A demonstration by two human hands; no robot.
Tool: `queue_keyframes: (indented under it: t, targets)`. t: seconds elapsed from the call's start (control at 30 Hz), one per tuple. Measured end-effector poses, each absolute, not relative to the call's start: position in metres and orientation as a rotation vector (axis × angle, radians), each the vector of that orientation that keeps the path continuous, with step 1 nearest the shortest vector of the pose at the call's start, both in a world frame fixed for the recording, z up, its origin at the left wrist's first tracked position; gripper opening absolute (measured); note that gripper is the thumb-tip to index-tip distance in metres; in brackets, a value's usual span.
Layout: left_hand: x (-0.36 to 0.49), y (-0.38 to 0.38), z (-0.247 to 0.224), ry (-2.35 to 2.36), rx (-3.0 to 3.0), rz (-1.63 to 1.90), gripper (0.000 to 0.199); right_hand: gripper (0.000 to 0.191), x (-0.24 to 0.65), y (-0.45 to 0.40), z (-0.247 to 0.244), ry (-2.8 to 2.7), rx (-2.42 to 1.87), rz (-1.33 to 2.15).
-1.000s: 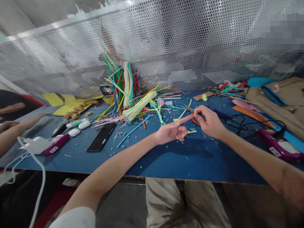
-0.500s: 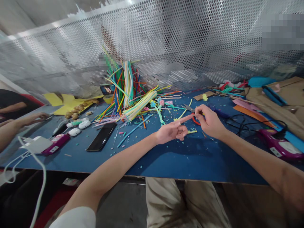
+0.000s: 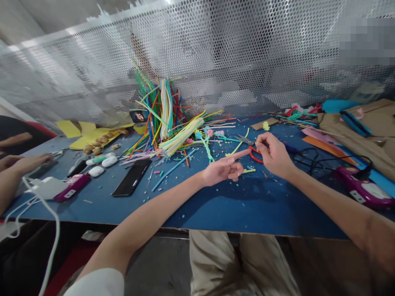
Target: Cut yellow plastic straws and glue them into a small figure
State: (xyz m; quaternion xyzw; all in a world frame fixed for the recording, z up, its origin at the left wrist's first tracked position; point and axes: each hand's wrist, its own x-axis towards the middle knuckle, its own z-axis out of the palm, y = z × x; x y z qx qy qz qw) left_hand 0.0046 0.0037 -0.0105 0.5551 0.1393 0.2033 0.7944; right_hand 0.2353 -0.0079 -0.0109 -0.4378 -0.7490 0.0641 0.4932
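My left hand [image 3: 222, 170] hovers over the blue table with its index finger stretched out to the right and the other fingers loosely curled. Just past those curled fingers shows a short yellow pipe cleaner piece [image 3: 249, 170]; whether they touch it I cannot tell. My right hand [image 3: 274, 154] is closed in a pinch right of the left fingertip, and anything in the pinch is too small to make out. Beneath and between the hands lie scissors [image 3: 255, 156] with red handles, blades pointing left. A green pipe cleaner stem with small coloured blossoms [image 3: 208, 146] lies behind my left hand.
Bundles of coloured pipe cleaners [image 3: 166, 111] stand and lie against the perforated metal screen [image 3: 247, 61]. A black phone [image 3: 132, 177], a purple power strip [image 3: 74, 187] and another person's hands [image 3: 27, 162] are leftward. On the right are cables, a second purple strip [image 3: 364, 189] and cardboard [image 3: 370, 127].
My right hand has drawn slightly up and right, away from the left index fingertip, uncovering more of the red scissor handles. My left hand stays nearly still. The other person's hands shifted left.
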Motion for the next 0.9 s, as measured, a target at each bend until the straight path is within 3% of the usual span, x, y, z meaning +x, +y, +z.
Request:
queue_keyframes:
  t: [0.6, 0.73, 0.9]
  targets:
    - [0.0041, 0.0053, -0.0116, 0.346, 1.221, 0.492, 0.074, 0.011, 0.2351, -0.0122, -0.0086, -1.876, -1.033, 0.243]
    - [0.0047, 0.0066, -0.0128, 0.468, 1.357, 0.564, 0.061, 0.014, 0.2384, -0.0076, -0.013, -1.872, -1.058, 0.38]
    - [0.0053, 0.0096, -0.0148, 0.804, 2.032, 0.894, 0.039, 0.016, 0.2329, -0.0081, -0.0129, -1.922, -1.053, 0.504]
